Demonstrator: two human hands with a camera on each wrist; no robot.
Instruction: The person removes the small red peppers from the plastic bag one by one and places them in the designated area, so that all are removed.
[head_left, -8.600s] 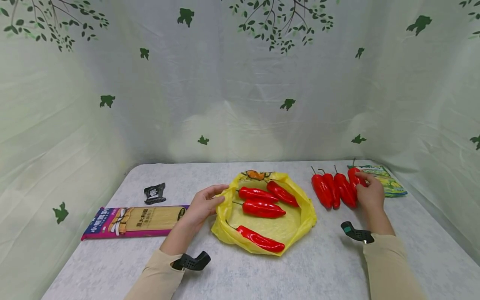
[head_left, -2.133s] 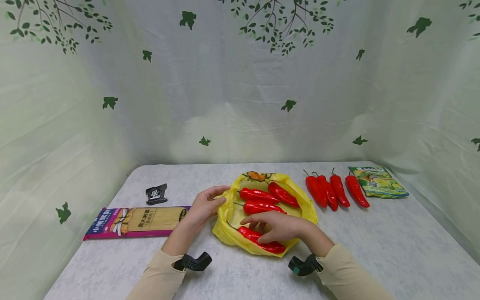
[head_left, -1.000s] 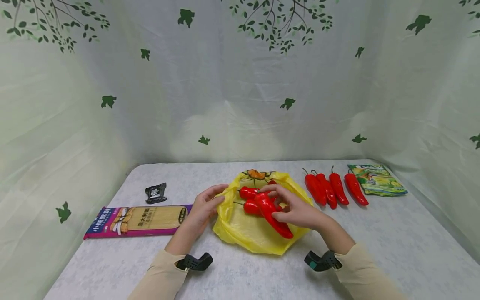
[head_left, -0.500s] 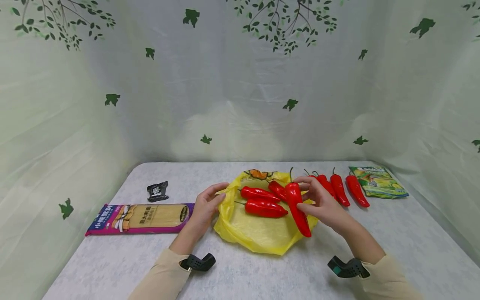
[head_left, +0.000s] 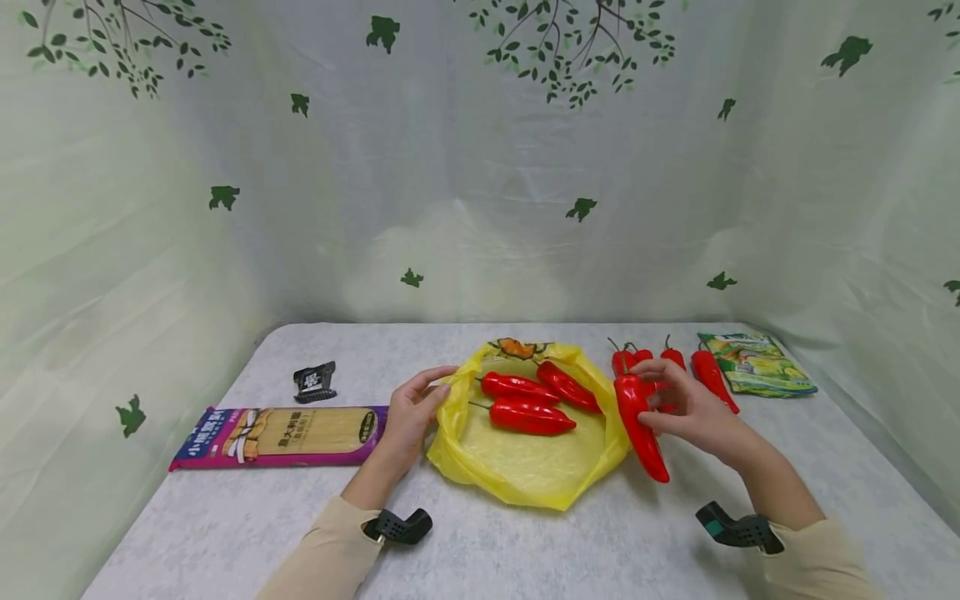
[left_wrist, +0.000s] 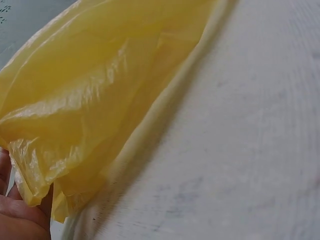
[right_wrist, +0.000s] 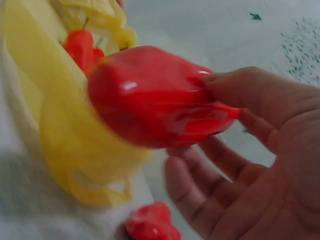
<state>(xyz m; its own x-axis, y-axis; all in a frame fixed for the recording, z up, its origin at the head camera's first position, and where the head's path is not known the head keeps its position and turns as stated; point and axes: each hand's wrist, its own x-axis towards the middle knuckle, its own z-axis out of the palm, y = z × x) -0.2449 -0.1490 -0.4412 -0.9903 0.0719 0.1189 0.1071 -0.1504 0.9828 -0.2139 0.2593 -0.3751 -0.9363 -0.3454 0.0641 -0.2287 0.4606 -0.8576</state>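
Note:
My right hand (head_left: 697, 412) pinches a red chili pepper (head_left: 639, 429) between thumb and fingers, its tip hanging down just off the bag's right edge. In the right wrist view this pepper (right_wrist: 150, 100) looks large and slightly blurred. The yellow plastic bag (head_left: 540, 490) lies wide-mouthed on the table with three red peppers (head_left: 531, 418) in it. At its left rim my left hand (head_left: 408, 417) holds the edge; the left wrist view shows the bag's yellow film (left_wrist: 90, 100) between thumb and fingers. Behind the right hand several red peppers (head_left: 710, 377) lie in a row, partly hidden.
A green and yellow packet (head_left: 765, 362) lies at the back right corner. On the left are a purple-edged pack of noodles (head_left: 300, 433) and a small black wrapped packet (head_left: 315, 383). A leaf-printed curtain (head_left: 480, 167) surrounds the table (head_left: 480, 558).
My right hand came from the right-hand row into the bag, took the nearest pepper, lifted it and carried it right, past the rim. My left hand stayed at the bag's left edge.

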